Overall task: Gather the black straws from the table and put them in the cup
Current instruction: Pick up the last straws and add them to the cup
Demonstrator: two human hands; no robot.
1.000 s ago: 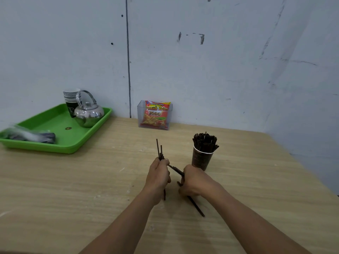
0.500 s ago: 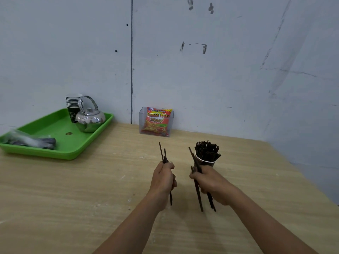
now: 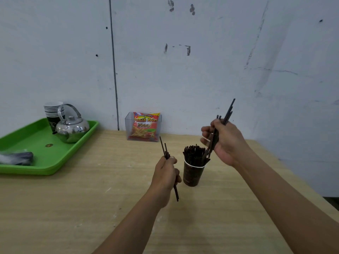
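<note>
A dark brown paper cup (image 3: 192,176) stands on the wooden table (image 3: 91,208), packed with black straws (image 3: 194,154). My right hand (image 3: 226,142) is raised above and right of the cup, closed around a small bunch of black straws (image 3: 228,113) whose lower tips reach down to the cup's mouth. My left hand (image 3: 166,174) hovers just left of the cup, gripping a few black straws (image 3: 163,146) nearly upright. Their lower ends stick out below the fist.
A green tray (image 3: 45,162) at the left holds a steel kettle (image 3: 72,128), a stack of paper cups (image 3: 53,111) and a wrapped dark bundle (image 3: 16,158). A clear box with a snack packet (image 3: 145,127) stands against the wall. The table's right edge runs diagonally at the right.
My right hand has lifted its straws from beside the cup to above it, tips now at the cup's mouth. My left hand stays beside the cup with its straws.
</note>
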